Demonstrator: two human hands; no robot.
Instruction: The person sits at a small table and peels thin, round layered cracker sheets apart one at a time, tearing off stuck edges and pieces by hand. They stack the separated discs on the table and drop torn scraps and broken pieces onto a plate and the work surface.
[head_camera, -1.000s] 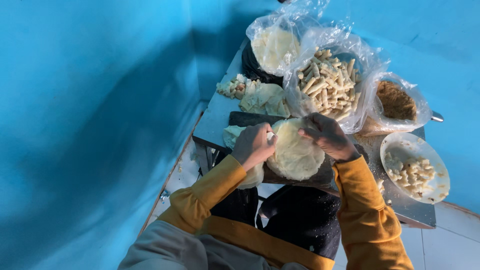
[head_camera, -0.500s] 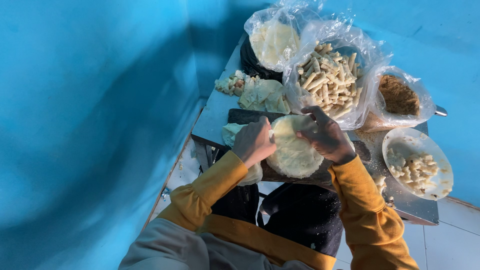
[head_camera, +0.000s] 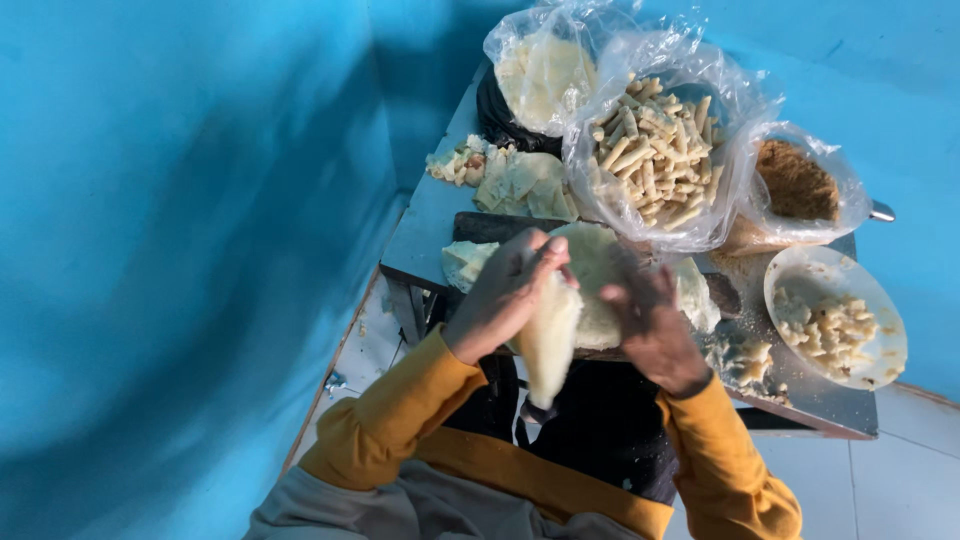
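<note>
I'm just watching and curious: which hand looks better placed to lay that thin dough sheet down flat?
Probably the left hand: it already pinches the top edge of the thin dough sheet, which hangs limp from its fingers. The right hand is spread open over the round dough stack on the table, holding nothing.

A thin, pale, matt sheet of dough (head_camera: 548, 335) is seen hanging limp and pliable, pinched by the left hand (head_camera: 505, 290), with a soft, floury surface. Just right of it, the round wrapper (head_camera: 598, 285) is shown equally matt and smooth. Behind the sheet, clear crinkled plastic bags (head_camera: 660, 150) are marked by glossy highlights, and dry, matt rolls are held within. Far right of the sheet, a white plate (head_camera: 838, 318) is given a smooth, faintly glossy finish. The table (head_camera: 425, 225) under it appears as dull grey metal, dusted with crumbs. Below the sheet, mustard cloth sleeves (head_camera: 385, 430) are rendered soft and matt
</note>
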